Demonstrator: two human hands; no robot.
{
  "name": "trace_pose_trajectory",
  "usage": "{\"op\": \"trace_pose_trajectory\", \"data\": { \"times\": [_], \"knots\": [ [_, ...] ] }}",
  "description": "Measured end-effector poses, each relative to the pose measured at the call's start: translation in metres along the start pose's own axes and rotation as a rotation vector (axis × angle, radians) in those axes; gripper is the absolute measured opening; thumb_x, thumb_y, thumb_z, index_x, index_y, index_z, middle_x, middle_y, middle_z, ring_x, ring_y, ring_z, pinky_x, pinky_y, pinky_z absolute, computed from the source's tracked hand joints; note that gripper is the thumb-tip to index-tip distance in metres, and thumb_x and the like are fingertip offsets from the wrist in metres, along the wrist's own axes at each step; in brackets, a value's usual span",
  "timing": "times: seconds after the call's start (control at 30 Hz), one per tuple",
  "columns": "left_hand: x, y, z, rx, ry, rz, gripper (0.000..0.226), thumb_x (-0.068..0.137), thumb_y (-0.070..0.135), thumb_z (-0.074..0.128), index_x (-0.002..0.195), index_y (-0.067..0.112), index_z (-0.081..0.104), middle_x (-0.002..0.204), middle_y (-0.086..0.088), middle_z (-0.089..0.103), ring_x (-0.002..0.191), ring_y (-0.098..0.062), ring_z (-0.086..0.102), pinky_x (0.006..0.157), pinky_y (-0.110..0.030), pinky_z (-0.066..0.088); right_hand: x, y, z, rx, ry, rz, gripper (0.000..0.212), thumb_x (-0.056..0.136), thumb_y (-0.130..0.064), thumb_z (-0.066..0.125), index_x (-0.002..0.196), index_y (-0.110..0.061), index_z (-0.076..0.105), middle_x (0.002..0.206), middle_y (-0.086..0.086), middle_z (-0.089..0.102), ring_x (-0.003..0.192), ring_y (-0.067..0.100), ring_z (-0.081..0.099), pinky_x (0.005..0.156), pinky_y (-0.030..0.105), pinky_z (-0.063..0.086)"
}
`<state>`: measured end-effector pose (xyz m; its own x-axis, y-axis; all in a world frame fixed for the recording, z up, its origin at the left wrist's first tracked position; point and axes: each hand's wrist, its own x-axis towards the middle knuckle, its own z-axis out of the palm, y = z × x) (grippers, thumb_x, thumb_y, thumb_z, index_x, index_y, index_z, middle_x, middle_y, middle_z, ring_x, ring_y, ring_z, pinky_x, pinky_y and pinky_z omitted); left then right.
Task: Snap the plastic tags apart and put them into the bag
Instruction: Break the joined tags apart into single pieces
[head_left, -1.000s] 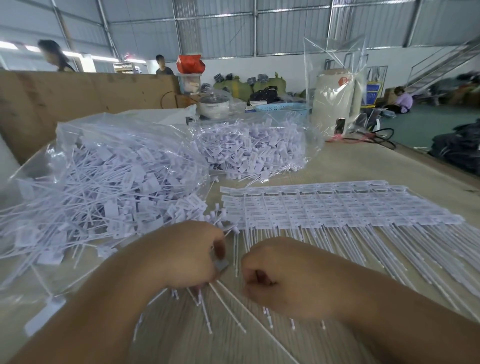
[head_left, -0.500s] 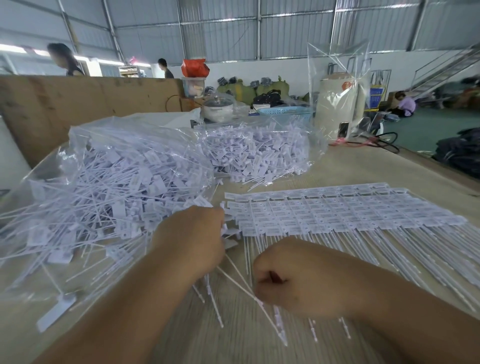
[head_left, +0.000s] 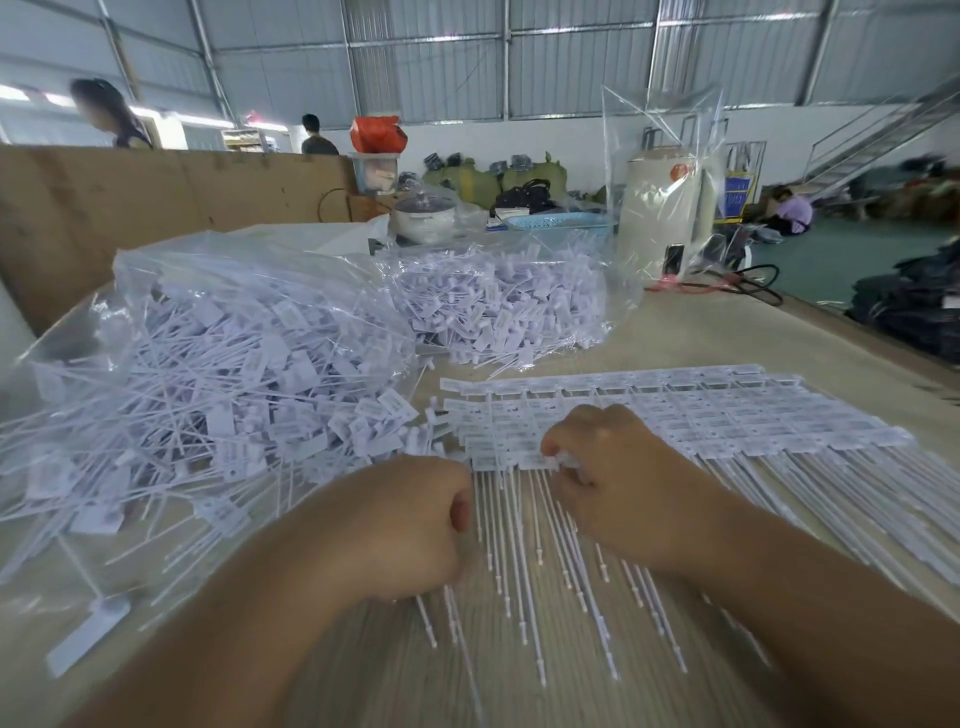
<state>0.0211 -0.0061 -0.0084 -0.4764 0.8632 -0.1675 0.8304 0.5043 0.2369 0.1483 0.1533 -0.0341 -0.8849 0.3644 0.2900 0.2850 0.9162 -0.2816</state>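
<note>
On the table (head_left: 727, 332), right hand (head_left: 618, 478) fingers pinching joined tags (head_left: 675, 415), left hand (head_left: 415, 525) fisted round stems (head_left: 514, 540)

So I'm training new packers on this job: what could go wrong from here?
1. The right hand pinches the tag sheet at its near edge; pulling there may drag the overlapping sheets out of line.
2. The left hand is curled over thin stems, which could bend or tangle.
3. Loose tags already lie outside the bag; more could scatter.

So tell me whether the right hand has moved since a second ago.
Yes. The right hand has moved up, away from the camera, onto the near edge of the flat white sheet of joined plastic tags.
</note>
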Motion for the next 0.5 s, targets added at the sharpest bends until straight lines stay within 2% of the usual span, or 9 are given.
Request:
{"op": "trace_pose_trajectory", "data": {
  "times": [0.1,0.17,0.37,0.43,0.5],
  "knots": [
    [0.004,-0.006,0.001,0.029,0.072,-0.010,0.021,0.084,0.014,0.058,0.088,0.034,0.052,0.082,0.011,0.056,0.071,-0.006,0.056,0.055,-0.022,0.038,0.000,0.002,0.007,-0.070,-0.111,-0.017,0.035,0.095,-0.024,0.046,0.130,-0.019,0.050,0.120,-0.004,0.051,0.115,0.020,0.040,0.102,0.036,0.036],
    [0.007,-0.009,0.002,0.021,0.115,-0.028,0.020,0.084,0.017,0.059,0.090,0.034,0.053,0.082,0.011,0.056,0.068,-0.006,0.056,0.054,-0.023,0.038,0.000,0.002,0.009,-0.063,-0.107,-0.016,0.039,0.095,-0.024,0.045,0.134,-0.021,0.048,0.120,-0.005,0.053,0.116,0.020,0.040,0.102,0.035,0.035],
    [0.015,-0.009,0.005,-0.060,0.346,0.036,0.005,0.088,0.039,0.060,0.087,0.036,0.056,0.073,0.015,0.055,0.066,-0.001,0.053,0.056,-0.025,0.038,0.001,-0.004,0.008,-0.090,-0.015,-0.030,0.027,0.087,-0.018,0.053,0.114,-0.023,0.058,0.103,-0.006,0.057,0.100,0.016,0.041,0.093,0.035,0.038],
    [0.019,-0.005,0.009,-0.082,0.426,0.078,0.007,0.088,0.040,0.061,0.090,0.035,0.058,0.070,0.015,0.054,0.063,0.001,0.052,0.053,-0.024,0.034,0.001,-0.007,0.008,-0.101,0.020,-0.051,0.033,0.084,-0.014,0.054,0.115,-0.024,0.058,0.104,-0.005,0.057,0.099,0.016,0.041,0.091,0.034,0.038],
    [0.024,0.000,0.014,-0.120,0.499,0.124,0.012,0.087,0.044,0.062,0.093,0.034,0.058,0.075,0.016,0.053,0.067,0.001,0.051,0.055,-0.024,0.036,0.001,-0.009,0.007,-0.121,0.047,-0.073,0.038,0.082,-0.012,0.054,0.117,-0.024,0.058,0.107,-0.005,0.057,0.102,0.017,0.042,0.091,0.034,0.038]
  ]
}}
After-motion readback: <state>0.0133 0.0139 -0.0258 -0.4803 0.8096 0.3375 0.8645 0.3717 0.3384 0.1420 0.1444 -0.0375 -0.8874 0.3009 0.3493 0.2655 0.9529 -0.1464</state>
